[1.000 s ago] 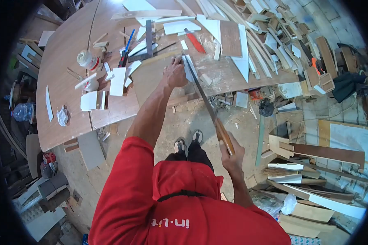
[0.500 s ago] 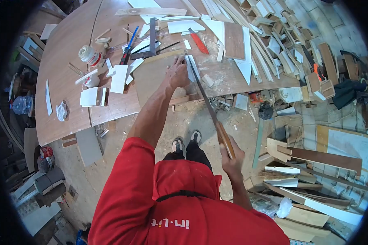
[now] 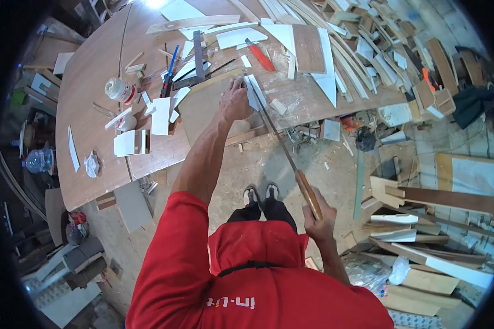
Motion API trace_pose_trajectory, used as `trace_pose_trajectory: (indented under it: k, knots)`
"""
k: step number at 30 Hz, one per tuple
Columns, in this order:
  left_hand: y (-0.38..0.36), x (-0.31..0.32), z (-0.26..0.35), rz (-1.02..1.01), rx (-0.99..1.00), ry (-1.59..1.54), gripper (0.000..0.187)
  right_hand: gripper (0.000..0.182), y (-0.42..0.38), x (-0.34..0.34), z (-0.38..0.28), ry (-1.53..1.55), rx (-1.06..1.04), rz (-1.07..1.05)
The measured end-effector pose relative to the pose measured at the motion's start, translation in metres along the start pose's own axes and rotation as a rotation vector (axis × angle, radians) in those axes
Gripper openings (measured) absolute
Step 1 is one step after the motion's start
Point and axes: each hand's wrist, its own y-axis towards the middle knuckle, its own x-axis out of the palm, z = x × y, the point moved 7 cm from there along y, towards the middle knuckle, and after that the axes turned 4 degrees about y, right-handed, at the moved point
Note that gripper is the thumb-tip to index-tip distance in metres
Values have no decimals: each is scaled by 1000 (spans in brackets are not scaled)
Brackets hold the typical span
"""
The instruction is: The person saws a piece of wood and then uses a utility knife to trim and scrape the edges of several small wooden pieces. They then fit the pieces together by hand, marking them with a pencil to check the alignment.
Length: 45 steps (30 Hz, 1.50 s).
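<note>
My left hand (image 3: 234, 103) lies at the near side of the table, fingers bent and pressing down on a white-faced strip of wood (image 3: 256, 94) beside a brown board (image 3: 203, 104). My right hand (image 3: 319, 220) is wrapped round the wooden handle (image 3: 307, 192) of a handsaw. The saw's long blade (image 3: 277, 134) slants up and left, its far end lying along the right edge of the white strip. How far the blade has gone into the wood cannot be made out. A small wood offcut (image 3: 279, 107) lies right of the blade.
On the table (image 3: 88, 120) are a red-handled knife (image 3: 262, 57), a dark try square (image 3: 198, 55), a blue-and-black tool (image 3: 168, 74), a white jar (image 3: 121, 90) and white offcuts (image 3: 160, 115). Long strips lie at the back right. Wood scraps (image 3: 400, 236) crowd the floor on the right.
The saw has drawn back a little toward my body, its far end lower along the white strip. My left hand stays by the strip. The whole view has shifted slightly.
</note>
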Motion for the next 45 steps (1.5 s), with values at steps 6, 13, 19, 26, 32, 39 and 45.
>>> trace_pose_trajectory:
  k: [6, 13, 19, 26, 32, 39, 45]
  knots:
    - [13, 20, -10, 23, 188, 102, 67, 55, 10, 6, 7, 32, -77, -74]
    - [11, 5, -1, 53, 207, 86, 65, 55, 1, 19, 26, 121, -22, -69]
    - [13, 6, 2, 3, 260, 68, 53, 50, -6, 2, 13, 54, -152, 35]
    - [12, -2, 6, 9, 230, 30, 52, 50, -21, -9, 25, 118, -215, 141]
    - [18, 3, 0, -14, 264, 68, 48, 50, 0, 11, 34, 106, -4, -23]
    - [11, 8, 4, -64, 243, 228, 51, 52, 8, 15, 39, 72, 51, -69]
    - [13, 11, -5, 4, 186, 140, 60, 52, -20, 4, 45, 52, -123, 21]
